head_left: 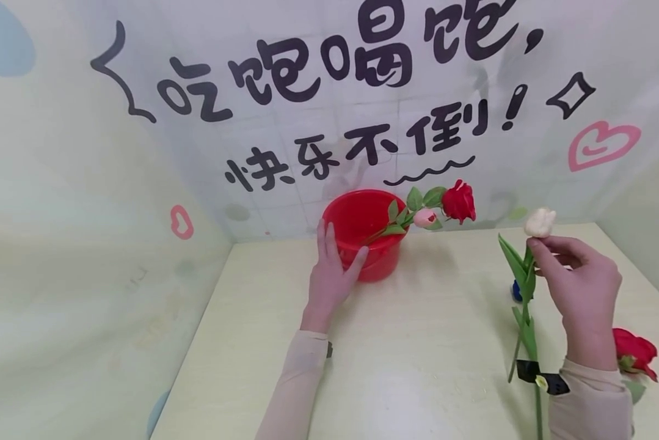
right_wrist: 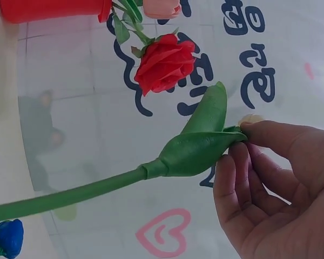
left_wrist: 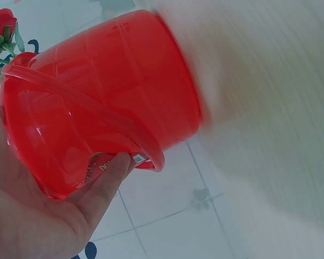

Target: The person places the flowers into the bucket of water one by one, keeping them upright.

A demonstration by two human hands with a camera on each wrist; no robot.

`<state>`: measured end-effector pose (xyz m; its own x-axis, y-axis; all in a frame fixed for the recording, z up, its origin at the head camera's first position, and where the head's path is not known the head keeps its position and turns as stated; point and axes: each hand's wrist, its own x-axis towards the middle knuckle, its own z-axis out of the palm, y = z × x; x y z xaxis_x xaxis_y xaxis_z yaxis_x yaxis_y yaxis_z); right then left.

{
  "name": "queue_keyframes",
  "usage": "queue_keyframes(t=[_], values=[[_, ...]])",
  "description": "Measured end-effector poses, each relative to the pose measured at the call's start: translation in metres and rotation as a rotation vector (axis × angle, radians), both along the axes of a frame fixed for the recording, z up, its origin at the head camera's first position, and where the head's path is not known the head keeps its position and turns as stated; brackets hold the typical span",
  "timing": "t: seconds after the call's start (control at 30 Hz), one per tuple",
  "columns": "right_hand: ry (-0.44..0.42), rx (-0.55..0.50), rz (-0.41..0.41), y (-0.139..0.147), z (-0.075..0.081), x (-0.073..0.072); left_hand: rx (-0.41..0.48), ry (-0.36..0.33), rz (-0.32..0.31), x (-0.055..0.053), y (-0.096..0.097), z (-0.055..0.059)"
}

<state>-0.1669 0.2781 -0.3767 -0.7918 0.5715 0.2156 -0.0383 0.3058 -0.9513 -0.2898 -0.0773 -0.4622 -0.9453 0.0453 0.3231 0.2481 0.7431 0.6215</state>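
Note:
My left hand (head_left: 331,275) rests against a red bucket (head_left: 381,263), with straight fingers at its left rim and the thumb on the front. In the left wrist view, the bucket's handle (left_wrist: 97,110) hangs down its side and a digit touches the label (left_wrist: 100,167). My right hand (head_left: 584,281) pinches a white tulip (head_left: 539,223) just under its bloom. Its long green stem (right_wrist: 86,189) and broad leaves (right_wrist: 197,154) hang below the fingers. A red rose (head_left: 458,201) and a pink tulip (head_left: 425,218) lean out over the bucket's right rim.
A blue flower (head_left: 517,291) lies on the pale tabletop (head_left: 417,342), partly behind the white tulip's stem. Beside the right wrist lies another red rose (head_left: 636,353), partly covered by the arm. A printed sheet (head_left: 318,122) with black lettering stands behind the table.

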Motion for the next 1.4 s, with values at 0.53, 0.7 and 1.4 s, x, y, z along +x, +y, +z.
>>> queue_keyframes(t=[0.53, 0.7, 1.4], values=[[0.368, -0.482, 0.051, -0.023, 0.011, -0.005, 0.005, 0.017, 0.001, 0.001, -0.002, -0.001], [0.415, -0.498, 0.071, -0.033, 0.014, -0.009, 0.009, 0.010, 0.003, 0.001, -0.001, -0.001], [0.627, -0.665, 0.095, -0.066, 0.034, -0.013, 0.004, 0.016, -0.005, 0.001, -0.001, -0.001]])
